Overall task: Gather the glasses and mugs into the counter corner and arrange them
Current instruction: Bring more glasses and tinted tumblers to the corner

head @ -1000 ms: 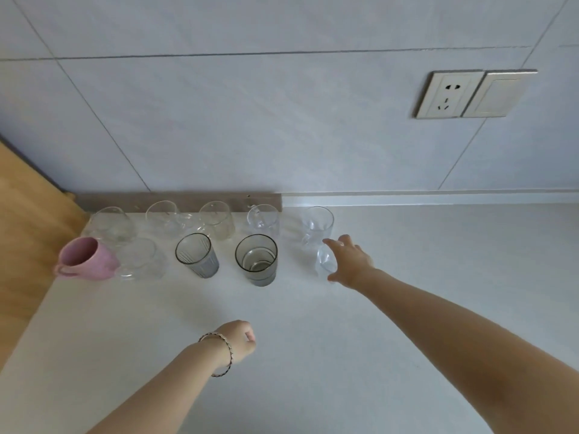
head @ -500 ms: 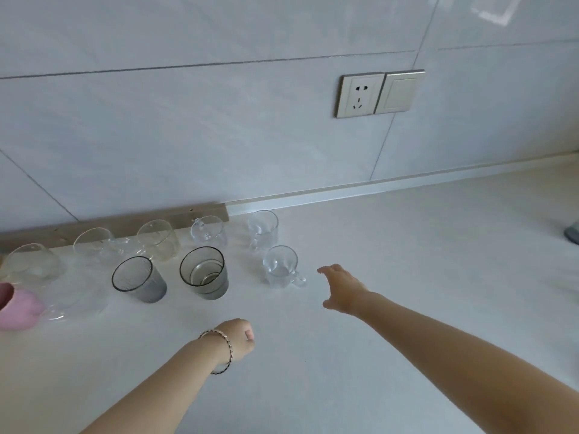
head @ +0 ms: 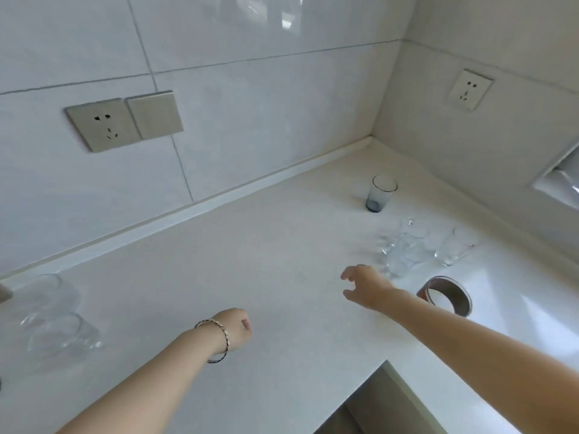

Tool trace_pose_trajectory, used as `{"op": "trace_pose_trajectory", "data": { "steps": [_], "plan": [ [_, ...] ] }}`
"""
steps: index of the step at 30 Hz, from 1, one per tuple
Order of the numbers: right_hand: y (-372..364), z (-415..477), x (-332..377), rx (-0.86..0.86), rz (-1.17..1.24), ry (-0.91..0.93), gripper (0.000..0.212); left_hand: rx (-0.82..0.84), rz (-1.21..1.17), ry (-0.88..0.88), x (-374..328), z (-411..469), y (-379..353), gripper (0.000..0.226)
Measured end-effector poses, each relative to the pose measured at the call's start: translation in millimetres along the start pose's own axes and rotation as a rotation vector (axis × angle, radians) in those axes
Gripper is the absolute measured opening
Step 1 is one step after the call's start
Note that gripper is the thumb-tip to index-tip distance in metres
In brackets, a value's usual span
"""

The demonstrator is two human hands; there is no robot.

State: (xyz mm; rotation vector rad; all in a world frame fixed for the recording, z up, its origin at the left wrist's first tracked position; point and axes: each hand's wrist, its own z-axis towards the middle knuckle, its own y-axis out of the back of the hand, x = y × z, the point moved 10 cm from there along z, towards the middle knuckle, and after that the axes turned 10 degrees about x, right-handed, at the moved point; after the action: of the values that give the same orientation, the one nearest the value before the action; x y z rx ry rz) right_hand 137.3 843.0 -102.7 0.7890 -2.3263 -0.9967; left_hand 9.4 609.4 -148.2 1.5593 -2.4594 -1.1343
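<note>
I note the left hand [head: 233, 329] held low over the white stone surface [head: 250, 261], forearm reaching forward. Its fingers are curled into a fist that holds nothing, and a twisted metal bracelet [head: 219, 338] circles the wrist. The right hand [head: 365, 286] is stretched farther out on a nearly straight arm, palm down, fingers loosely spread and gripping nothing. The 2 hands are well apart.

Just beside the right hand, on its far right side, stands a blurred cluster of clear glasses [head: 404, 250]. I cannot count them or tell whether the hand touches any. 1 more clear glass tumbler [head: 454, 249] stands to the right of the cluster. A blue-tinted glass tumbler [head: 380, 195] stands upright farther back, near the wall corner. A round metal-rimmed opening [head: 457, 300] lies in the surface just beside the right forearm.

Well to the left of the left hand, more clear glassware [head: 53, 317] sits by the frame edge, too smeared to tell number or shape.
</note>
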Motion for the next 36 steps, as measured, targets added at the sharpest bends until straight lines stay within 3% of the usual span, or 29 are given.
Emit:
{"op": "trace_pose_trajectory", "data": {
  "steps": [4,9,12,16,22,28,36],
  "plan": [
    [60,6,-90,-0.120,0.011,-0.055,0.055,0.026,0.004,-0.026,-79,35,-15,0.012],
    [87,27,-171,-0.108,0.034,-0.246,0.081,0.060,0.025,-0.031,-138,63,-32,0.016],
    [82,44,-193,-0.072,0.092,-0.305,0.093,0.068,0.051,0.003,-146,73,-37,0.010],
    [72,65,-198,-0.053,0.157,-0.290,0.099,0.074,0.066,0.055,-139,75,-40,0.029],
    [71,82,-199,-0.140,0.245,-0.294,0.095,0.080,0.044,0.145,-103,71,-39,0.007],
    [63,66,-149,-0.091,0.027,-0.132,0.098,0.035,-0.025,0.211,-62,48,-36,0.011],
    [11,20,35,0.017,-0.111,0.266,0.086,-0.037,-0.191,0.332,29,-29,-46,0.010]
  ]
}}
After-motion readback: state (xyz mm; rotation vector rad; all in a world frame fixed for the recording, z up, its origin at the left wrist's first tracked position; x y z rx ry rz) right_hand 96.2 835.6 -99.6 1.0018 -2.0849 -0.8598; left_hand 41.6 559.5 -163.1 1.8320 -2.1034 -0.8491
